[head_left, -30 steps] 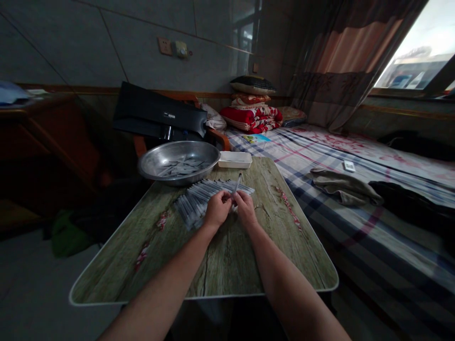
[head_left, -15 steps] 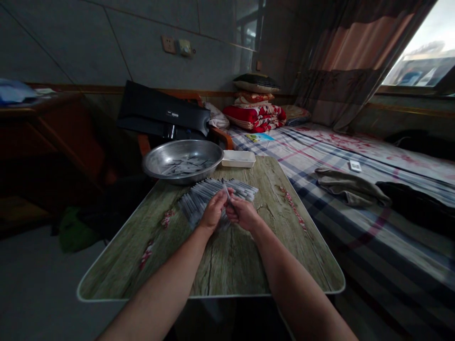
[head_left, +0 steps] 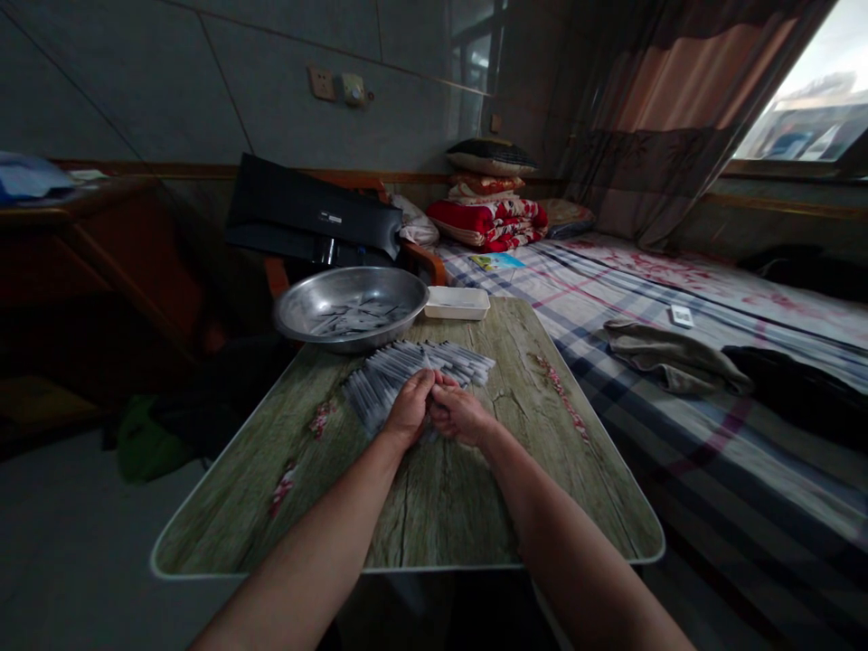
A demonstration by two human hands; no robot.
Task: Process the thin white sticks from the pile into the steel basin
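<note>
My left hand [head_left: 409, 404] and my right hand [head_left: 462, 413] meet above the table, fingers closed and fingertips together. Between them they grip a slim pen, now almost wholly hidden by the fingers. Just beyond and partly beneath the hands lies a spread pile of pens [head_left: 393, 366], with pale, see-through barrels and dark ends. A wide steel basin [head_left: 288, 312] stands behind the pile, with many slim grey and dark pieces [head_left: 359, 316] lying in it. To its right is a small white tray [head_left: 457, 314], whose contents I cannot make out.
The wood-patterned table [head_left: 461, 515] has a pale rim and printed flowers. A bed [head_left: 576, 298] with a plaid sheet runs along its right side, bearing folded bedding [head_left: 485, 224] and dark clothes. Behind the basin, a black monitor [head_left: 305, 212] leans on a wooden chair.
The pen that showed upright between my fingers is now covered by them. My hands have drawn closer together, and the right hand has turned slightly. The pile and basin stay put.
</note>
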